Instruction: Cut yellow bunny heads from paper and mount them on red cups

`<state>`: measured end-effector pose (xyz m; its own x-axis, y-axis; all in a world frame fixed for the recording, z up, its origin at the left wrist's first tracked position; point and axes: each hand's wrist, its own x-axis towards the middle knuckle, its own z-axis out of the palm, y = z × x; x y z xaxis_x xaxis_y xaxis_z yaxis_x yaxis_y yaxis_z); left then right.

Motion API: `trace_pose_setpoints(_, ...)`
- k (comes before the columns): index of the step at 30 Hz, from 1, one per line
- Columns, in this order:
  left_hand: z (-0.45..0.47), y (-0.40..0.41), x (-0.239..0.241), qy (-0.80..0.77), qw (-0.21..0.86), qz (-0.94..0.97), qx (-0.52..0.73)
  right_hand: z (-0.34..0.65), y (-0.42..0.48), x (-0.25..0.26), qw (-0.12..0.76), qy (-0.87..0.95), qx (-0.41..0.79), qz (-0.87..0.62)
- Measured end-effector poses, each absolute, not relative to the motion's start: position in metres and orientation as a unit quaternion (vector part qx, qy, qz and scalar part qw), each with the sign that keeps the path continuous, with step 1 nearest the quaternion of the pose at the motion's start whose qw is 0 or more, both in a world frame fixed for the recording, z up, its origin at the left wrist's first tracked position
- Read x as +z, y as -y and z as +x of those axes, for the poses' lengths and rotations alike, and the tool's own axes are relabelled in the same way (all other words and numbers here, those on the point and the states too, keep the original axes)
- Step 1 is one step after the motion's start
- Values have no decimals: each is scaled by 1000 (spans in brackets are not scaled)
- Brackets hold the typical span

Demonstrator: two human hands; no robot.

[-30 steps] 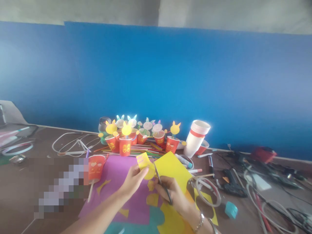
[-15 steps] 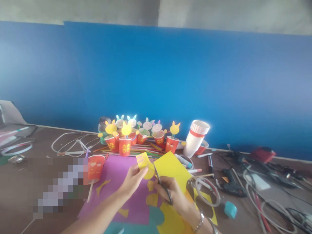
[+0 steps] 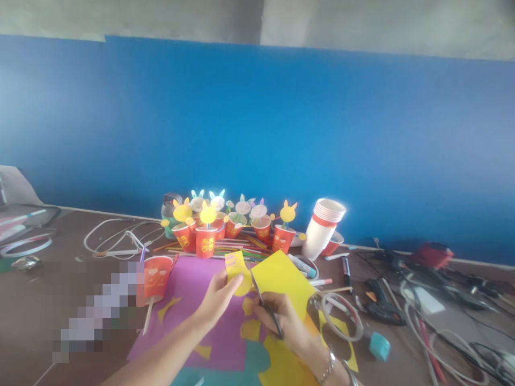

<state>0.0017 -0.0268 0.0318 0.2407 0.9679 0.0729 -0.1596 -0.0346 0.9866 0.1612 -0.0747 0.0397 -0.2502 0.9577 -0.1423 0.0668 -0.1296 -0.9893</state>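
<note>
Between the thumb and fingers of my left hand (image 3: pixel 219 297) is a piece of yellow paper (image 3: pixel 240 281) with faint pink marks near its top. My right hand (image 3: pixel 284 316) grips a pair of scissors (image 3: pixel 269 311) with dark handles, its blades pointing up at the paper's right edge. Whether the blades are closed on the paper is too blurred to tell. Below lie a purple sheet (image 3: pixel 193 279), a yellow sheet (image 3: pixel 284 276) and several yellow cut pieces (image 3: pixel 250 328). A teal sheet (image 3: pixel 245 362) lies at the near edge.
Red paper cups (image 3: pixel 206 242) with paper animal heads stand at the back. Right of them are stacked white cups (image 3: pixel 322 230). Another red cup (image 3: pixel 156 279) stands left. At right lie a hot glue gun (image 3: pixel 384 305), a teal block (image 3: pixel 379 346) and tangled cables (image 3: pixel 432 327).
The hands, paper and scissors hold nearly the same place. The scissor blades sit slightly further left against the paper, and the whole view has shifted very slightly.
</note>
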Motion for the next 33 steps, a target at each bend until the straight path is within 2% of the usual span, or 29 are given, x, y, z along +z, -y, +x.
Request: trace_pose_setpoints(33,4,27,31,-342,608,547,462,160,73,27,381,548,576,-472)
